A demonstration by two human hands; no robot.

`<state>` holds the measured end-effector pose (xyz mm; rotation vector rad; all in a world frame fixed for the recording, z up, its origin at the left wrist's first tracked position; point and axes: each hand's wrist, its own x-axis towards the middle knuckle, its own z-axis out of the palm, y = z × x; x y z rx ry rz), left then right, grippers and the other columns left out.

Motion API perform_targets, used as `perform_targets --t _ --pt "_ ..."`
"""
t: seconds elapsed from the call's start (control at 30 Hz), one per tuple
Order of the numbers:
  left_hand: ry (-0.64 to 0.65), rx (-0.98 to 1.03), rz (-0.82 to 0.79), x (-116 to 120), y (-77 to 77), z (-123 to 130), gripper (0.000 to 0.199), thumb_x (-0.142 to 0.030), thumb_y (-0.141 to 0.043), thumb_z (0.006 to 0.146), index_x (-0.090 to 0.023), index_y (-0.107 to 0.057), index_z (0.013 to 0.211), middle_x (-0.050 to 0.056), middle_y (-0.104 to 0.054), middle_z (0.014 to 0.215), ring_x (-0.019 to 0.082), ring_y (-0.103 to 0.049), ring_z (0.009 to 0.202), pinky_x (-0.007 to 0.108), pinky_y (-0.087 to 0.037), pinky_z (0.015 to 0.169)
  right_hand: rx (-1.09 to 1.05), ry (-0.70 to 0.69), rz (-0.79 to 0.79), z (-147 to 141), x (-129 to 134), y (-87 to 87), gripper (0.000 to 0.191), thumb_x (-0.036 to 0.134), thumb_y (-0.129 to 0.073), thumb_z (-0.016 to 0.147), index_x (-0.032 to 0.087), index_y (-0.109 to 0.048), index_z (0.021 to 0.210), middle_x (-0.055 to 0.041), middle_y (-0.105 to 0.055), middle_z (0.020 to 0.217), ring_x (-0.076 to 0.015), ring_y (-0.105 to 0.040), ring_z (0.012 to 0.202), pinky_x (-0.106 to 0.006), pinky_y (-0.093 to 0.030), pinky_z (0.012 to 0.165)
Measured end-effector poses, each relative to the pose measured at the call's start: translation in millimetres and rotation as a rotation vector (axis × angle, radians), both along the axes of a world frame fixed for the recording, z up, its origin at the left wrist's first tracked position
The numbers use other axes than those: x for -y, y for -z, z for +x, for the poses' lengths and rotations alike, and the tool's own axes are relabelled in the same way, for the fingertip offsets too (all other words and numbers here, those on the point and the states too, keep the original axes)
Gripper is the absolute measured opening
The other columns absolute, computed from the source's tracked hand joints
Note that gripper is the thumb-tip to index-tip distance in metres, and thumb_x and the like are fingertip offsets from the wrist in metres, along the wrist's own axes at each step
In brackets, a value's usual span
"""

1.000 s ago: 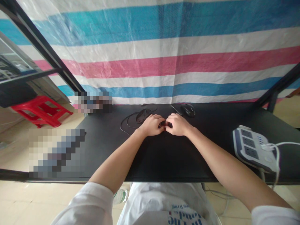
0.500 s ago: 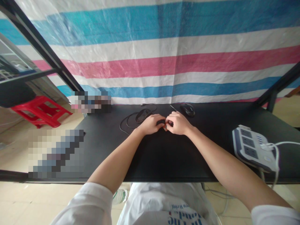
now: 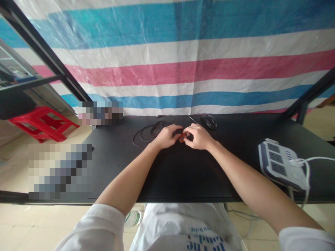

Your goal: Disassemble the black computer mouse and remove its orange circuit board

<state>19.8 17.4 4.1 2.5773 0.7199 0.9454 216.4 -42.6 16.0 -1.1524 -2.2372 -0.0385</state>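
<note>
My left hand (image 3: 169, 136) is closed around a small black plastic part (image 3: 178, 132), mostly covered by the fingers. Close beside it, my right hand (image 3: 199, 136) pinches a small orange-brown piece (image 3: 182, 138) that looks like a circuit board, between thumb and fingers. The two pieces meet or nearly meet between my hands. Just behind my left hand lies an opened black mouse shell (image 3: 158, 128), with a black cable (image 3: 138, 135) looping to its left. A thin rod (image 3: 193, 119), perhaps a screwdriver shaft, shows behind my right hand. Next to it rests a whole black mouse (image 3: 208, 122).
The black table (image 3: 180, 174) ends at a striped tarp behind. A white power strip (image 3: 284, 165) with plugged-in cables sits on the right. Metal frame posts stand at both sides, and a red stool (image 3: 45, 122) is on the floor at left. Blurred items lie on the table's left.
The orange-brown piece shows more between my hands now. My right fingers have shifted slightly on it, and my left hand has moved a little to the left.
</note>
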Motion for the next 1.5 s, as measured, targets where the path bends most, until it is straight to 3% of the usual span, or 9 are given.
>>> perform_targets --t 0.3,0.7,1.13,1.27,1.43,1.5 --pt "-0.03 0.067 -0.015 5 -0.3 3 0.035 -0.017 -0.058 0.08 -0.013 -0.065 0.114 0.01 -0.074 0.111 0.021 -0.071 0.102 0.035 -0.056 0.093 0.003 0.077 0.016 -3 -1 3.0 0.01 0.027 -0.062 0.084 0.018 -0.063 0.089 -0.0042 -0.066 0.075 -0.0201 -0.056 0.073 -0.033 -0.043 0.075" --pt "-0.027 0.133 -0.007 8 0.0 6 0.048 -0.012 -0.057 0.074 -0.014 -0.061 0.122 0.01 -0.073 0.115 0.02 -0.07 0.105 0.036 -0.056 0.096 -0.027 0.067 -0.008 -4 2 5.2 0.03 0.024 -0.053 0.092 0.018 -0.065 0.119 -0.0071 -0.068 0.093 -0.0197 -0.065 0.082 -0.031 -0.05 0.078" --pt "-0.011 0.086 -0.019 8 -2.0 4 0.049 -0.011 -0.056 0.072 -0.013 -0.061 0.12 0.011 -0.073 0.112 0.021 -0.071 0.1 0.036 -0.056 0.093 0.044 0.147 0.004 -4 1 5.6 0.026 0.026 -0.06 0.089 0.018 -0.07 0.111 -0.0043 -0.068 0.084 -0.0163 -0.062 0.073 -0.026 -0.044 0.066" --pt "-0.198 0.095 0.001 4 -17.1 -7 0.045 -0.015 -0.055 0.074 -0.015 -0.063 0.118 0.009 -0.073 0.108 0.023 -0.07 0.099 0.04 -0.055 0.095 -0.009 0.175 0.03 -3 0 5.3 0.025 0.028 -0.058 0.09 0.018 -0.07 0.109 -0.0048 -0.069 0.084 -0.0163 -0.062 0.072 -0.026 -0.044 0.066" --pt "-0.718 0.23 -0.092 -11 -38.7 -34 0.04 -0.013 -0.047 0.072 -0.018 -0.065 0.107 0.006 -0.074 0.108 0.02 -0.069 0.095 0.035 -0.054 0.092 -0.068 0.222 0.061 -1 -2 6.6 0.025 0.029 -0.057 0.089 0.018 -0.07 0.107 -0.0067 -0.07 0.086 -0.0183 -0.065 0.076 -0.028 -0.047 0.068" --pt "-0.854 0.243 -0.13 -15 -42.6 -42 0.039 -0.014 -0.046 0.072 -0.017 -0.066 0.106 0.006 -0.073 0.107 0.02 -0.069 0.095 0.035 -0.053 0.093 -0.075 0.236 0.07 -1 -2 7.3 0.025 0.029 -0.057 0.089 0.018 -0.07 0.108 -0.0069 -0.07 0.087 -0.0188 -0.065 0.076 -0.028 -0.048 0.068"
